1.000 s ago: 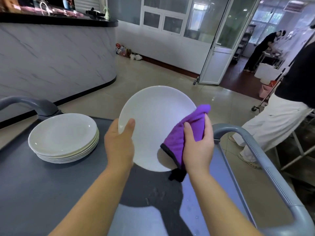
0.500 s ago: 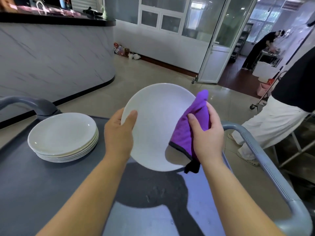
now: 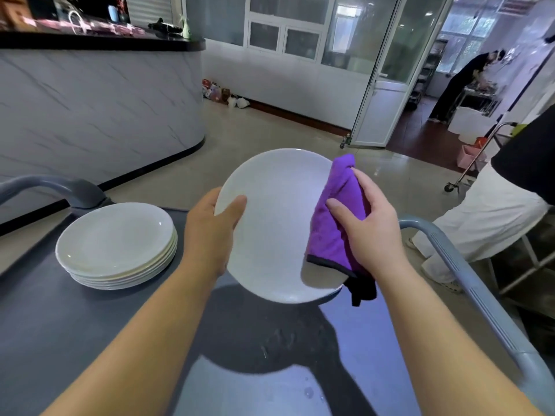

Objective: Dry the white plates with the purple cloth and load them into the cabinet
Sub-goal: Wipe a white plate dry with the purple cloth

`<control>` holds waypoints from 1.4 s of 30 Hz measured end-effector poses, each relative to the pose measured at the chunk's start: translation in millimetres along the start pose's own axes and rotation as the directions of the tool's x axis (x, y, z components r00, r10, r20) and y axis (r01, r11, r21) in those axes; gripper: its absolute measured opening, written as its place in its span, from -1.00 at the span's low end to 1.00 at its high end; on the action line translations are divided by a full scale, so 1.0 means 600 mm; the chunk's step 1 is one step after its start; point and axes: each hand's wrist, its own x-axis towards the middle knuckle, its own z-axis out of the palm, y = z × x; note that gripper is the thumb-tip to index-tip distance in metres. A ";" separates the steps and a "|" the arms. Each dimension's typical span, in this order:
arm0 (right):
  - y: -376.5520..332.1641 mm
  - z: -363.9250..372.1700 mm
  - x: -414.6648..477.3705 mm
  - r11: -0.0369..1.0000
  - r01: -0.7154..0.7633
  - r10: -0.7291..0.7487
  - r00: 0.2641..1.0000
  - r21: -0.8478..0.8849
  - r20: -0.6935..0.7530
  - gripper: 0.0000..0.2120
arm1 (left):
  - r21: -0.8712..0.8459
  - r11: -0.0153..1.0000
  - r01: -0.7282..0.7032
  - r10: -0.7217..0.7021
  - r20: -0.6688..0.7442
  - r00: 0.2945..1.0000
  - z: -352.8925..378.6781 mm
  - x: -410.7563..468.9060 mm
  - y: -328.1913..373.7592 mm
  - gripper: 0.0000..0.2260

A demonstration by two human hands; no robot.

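Head view: left grip [image 3: 210,232] snug on white plate [image 3: 276,211] rim, right grip [image 3: 372,232] snug around purple cloth [image 3: 333,235] at opposite rim, above cart [image 3: 60,325].

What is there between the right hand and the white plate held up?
Only the purple cloth: the right hand holds it over the right side of the plate. The left hand grips the left rim directly.

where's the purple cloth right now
In the head view the purple cloth is right of centre, gripped by the right hand against the right side of the white plate that the left hand holds.
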 end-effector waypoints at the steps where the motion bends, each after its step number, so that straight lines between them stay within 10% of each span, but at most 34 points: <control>1: -0.003 0.012 -0.008 0.999 -0.012 0.014 0.997 0.032 -0.079 -0.51 | 0.006 0.999 -0.037 0.037 -0.054 0.998 0.003 -0.002 -0.002 -0.86; 6: 0.002 0.084 -0.076 0.923 -0.267 0.347 0.890 0.278 -0.297 -0.49 | -0.170 0.985 -0.031 -0.011 -0.243 0.970 0.040 -0.044 -0.024 -0.86; 14: 0.002 -0.009 -0.005 0.998 -0.041 0.044 0.998 0.051 -0.054 -0.56 | -0.053 0.998 0.029 -0.022 0.126 0.992 -0.007 -0.003 0.009 -0.99; 22: 0.001 0.069 -0.078 0.936 -0.222 0.306 0.896 0.272 -0.322 -0.47 | -0.115 0.990 -0.080 0.049 -0.246 0.968 0.048 -0.046 -0.014 -0.85; 31: 0.003 -0.022 -0.015 0.998 0.017 -0.011 0.997 0.068 -0.082 -0.53 | -0.071 0.997 0.032 -0.022 0.137 0.990 -0.001 -0.014 0.006 -0.97; 39: 0.004 0.072 -0.092 0.936 -0.212 0.301 0.896 0.280 -0.327 -0.46 | -0.132 0.989 -0.072 0.039 -0.235 0.971 0.044 -0.051 -0.020 -0.84; 42: 0.017 0.072 -0.091 0.929 -0.215 0.305 0.905 0.301 -0.296 -0.47 | -0.172 0.985 0.015 -0.041 -0.146 0.988 0.038 -0.055 -0.034 -0.86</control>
